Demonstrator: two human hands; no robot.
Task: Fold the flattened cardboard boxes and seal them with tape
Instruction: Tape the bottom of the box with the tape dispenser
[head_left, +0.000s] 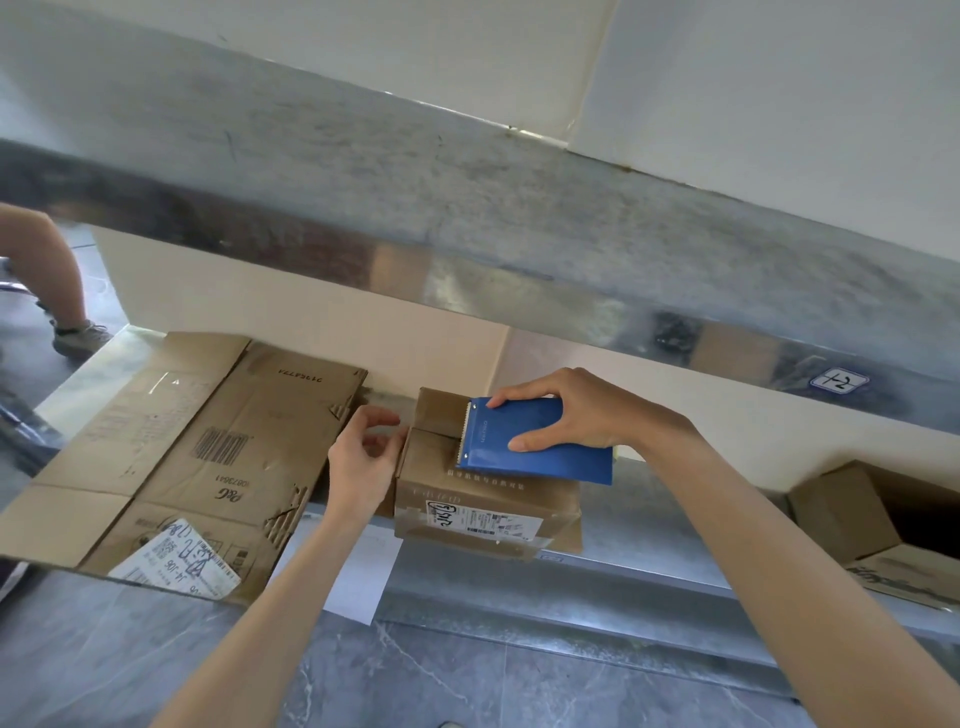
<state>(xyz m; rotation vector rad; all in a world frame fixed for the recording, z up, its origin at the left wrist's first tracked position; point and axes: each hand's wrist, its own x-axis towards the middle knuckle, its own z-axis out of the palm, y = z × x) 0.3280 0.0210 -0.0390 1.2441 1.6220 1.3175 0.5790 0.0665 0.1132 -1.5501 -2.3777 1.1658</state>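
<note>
A small folded cardboard box (483, 499) sits on the metal shelf (649, 525), its top flaps closed and a printed label on its front. My right hand (571, 410) grips a blue tape dispenser (530, 441) lying flat on the box top, toothed edge over the flap seam. My left hand (363, 457) rests against the box's left side, fingers curled at the top left edge where a clear tape end seems to lie. A large flattened cardboard box (197, 457) lies on the shelf to the left.
An open cardboard box (878, 525) stands at the right end of the shelf. A white sheet (358, 571) hangs over the shelf's front edge. Another person's leg and shoe (62, 296) are at the far left. A metal ledge (519, 244) runs overhead.
</note>
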